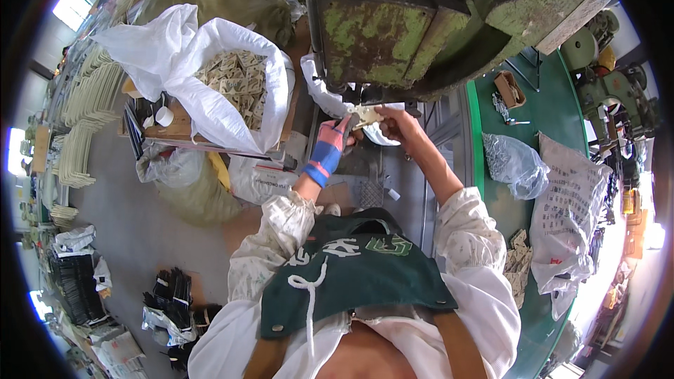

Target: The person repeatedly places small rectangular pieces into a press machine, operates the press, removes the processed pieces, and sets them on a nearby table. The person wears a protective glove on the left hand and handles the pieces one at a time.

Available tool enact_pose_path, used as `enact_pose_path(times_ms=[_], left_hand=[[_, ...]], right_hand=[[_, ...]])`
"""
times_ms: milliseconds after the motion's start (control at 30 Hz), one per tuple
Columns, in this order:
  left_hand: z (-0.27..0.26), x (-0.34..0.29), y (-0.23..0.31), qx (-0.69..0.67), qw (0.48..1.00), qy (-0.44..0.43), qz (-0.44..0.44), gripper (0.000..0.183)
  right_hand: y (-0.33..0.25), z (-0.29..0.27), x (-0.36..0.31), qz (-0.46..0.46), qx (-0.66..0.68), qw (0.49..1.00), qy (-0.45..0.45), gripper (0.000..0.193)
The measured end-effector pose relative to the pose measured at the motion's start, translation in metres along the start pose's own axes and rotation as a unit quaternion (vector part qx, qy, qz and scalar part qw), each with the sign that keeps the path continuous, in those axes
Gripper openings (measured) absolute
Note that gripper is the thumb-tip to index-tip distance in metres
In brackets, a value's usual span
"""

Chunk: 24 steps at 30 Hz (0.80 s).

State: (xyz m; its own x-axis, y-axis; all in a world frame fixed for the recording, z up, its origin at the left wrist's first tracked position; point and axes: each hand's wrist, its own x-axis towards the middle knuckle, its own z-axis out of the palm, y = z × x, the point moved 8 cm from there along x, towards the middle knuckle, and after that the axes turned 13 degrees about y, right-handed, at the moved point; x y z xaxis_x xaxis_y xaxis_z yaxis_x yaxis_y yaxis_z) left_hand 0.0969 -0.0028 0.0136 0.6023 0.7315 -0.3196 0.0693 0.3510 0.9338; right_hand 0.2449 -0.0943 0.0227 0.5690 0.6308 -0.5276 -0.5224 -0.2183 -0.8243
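My left hand (331, 142), in a pink and blue striped glove, is under the front of a green press (393, 35). Its fingers close at the near edge of a small cream-coloured flat part (366, 116) with cut-outs. My bare right hand (399, 125) pinches the same part from the right side. The part's exact kind is too small to make out. White cloth or plastic (324, 95) hangs beside the press, just beyond the left hand. The press's worn head partly hides the place where the part is held.
An open white woven sack (256, 130) full of similar cream parts (235, 84) stands at left on a wooden table. At right, a green table (516, 91) bears a clear plastic bag (516, 165), a small cardboard box (510, 89) and a printed sack (569, 210). Black bundles (168, 295) lie on the floor.
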Motion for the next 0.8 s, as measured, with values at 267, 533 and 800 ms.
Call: enact_pose_path(times_ms=[267, 533, 800], left_hand=[[0.002, -0.01, 0.004, -0.008, 1.0, 0.027, -0.006, 0.042], [0.005, -0.006, 0.002, -0.14, 0.986, 0.023, -0.091, 0.04], [-0.004, 0.012, 0.001, -0.086, 0.992, -0.073, -0.051, 0.039]], right_hand=[[-0.003, -0.002, -0.012, -0.02, -0.093, 0.995, 0.034, 0.027], [-0.01, -0.026, 0.013, -0.084, -0.096, 0.991, -0.027, 0.024], [0.089, -0.02, 0.12, -0.237, -0.756, 0.605, -0.078, 0.037]])
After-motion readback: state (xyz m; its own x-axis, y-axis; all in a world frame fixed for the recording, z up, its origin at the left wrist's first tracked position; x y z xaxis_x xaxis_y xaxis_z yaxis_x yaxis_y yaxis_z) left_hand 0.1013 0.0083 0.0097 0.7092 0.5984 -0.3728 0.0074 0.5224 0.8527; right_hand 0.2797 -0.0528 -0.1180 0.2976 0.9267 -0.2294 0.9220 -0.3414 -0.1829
